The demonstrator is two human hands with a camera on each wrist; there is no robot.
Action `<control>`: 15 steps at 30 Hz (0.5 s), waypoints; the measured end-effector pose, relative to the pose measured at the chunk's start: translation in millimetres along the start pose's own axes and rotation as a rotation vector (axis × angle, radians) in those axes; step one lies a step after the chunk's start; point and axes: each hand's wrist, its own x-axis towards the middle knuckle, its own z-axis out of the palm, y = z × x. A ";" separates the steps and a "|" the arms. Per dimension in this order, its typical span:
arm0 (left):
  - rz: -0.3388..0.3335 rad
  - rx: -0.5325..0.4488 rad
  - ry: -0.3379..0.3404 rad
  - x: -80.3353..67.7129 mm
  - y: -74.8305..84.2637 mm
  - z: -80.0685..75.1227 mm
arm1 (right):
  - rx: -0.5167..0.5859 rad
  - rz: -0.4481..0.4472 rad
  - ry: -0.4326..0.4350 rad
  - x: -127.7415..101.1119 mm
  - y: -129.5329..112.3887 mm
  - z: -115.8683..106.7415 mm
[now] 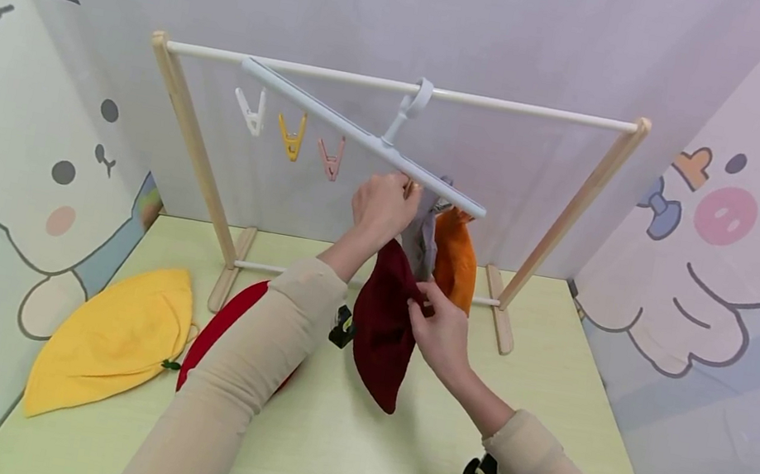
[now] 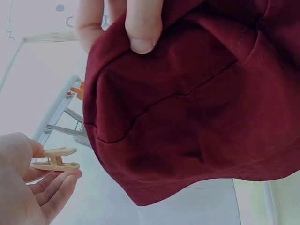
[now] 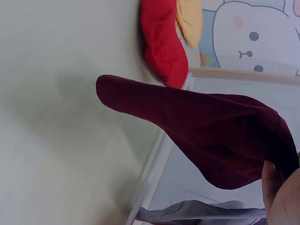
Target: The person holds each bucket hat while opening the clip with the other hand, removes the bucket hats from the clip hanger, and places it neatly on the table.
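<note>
Going by how things lie, you are partway through hanging the hats. The orange hat (image 1: 457, 260) and the grey hat (image 1: 416, 239) already hang below the lower end of the hanger (image 1: 319, 105), which tilts on the rail (image 1: 522, 110); how each is fixed is partly hidden. The maroon hat (image 1: 384, 338) is off the surface (image 1: 543, 432), just under the hanger, and not yet clipped. What seems left after it is the yellow hat (image 1: 114, 335) and the red hat (image 1: 225, 328), partly behind your sleeve, both on the surface; the white clip (image 1: 250, 112), yellow clip (image 1: 291, 137) and pink clip (image 1: 331, 158) hang free.

Your left hand (image 1: 383, 208) pinches the tan clip (image 2: 55, 160) between thumb and fingers, its tips parted and apart from the cloth. Your right hand (image 1: 441, 335) grasps the maroon hat's edge, the thumb pressed flat on the fabric.
</note>
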 end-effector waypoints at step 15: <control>0.006 0.009 -0.022 -0.6 -1.0 0.6 | 0.096 0.122 -0.082 -1.8 0.8 3.1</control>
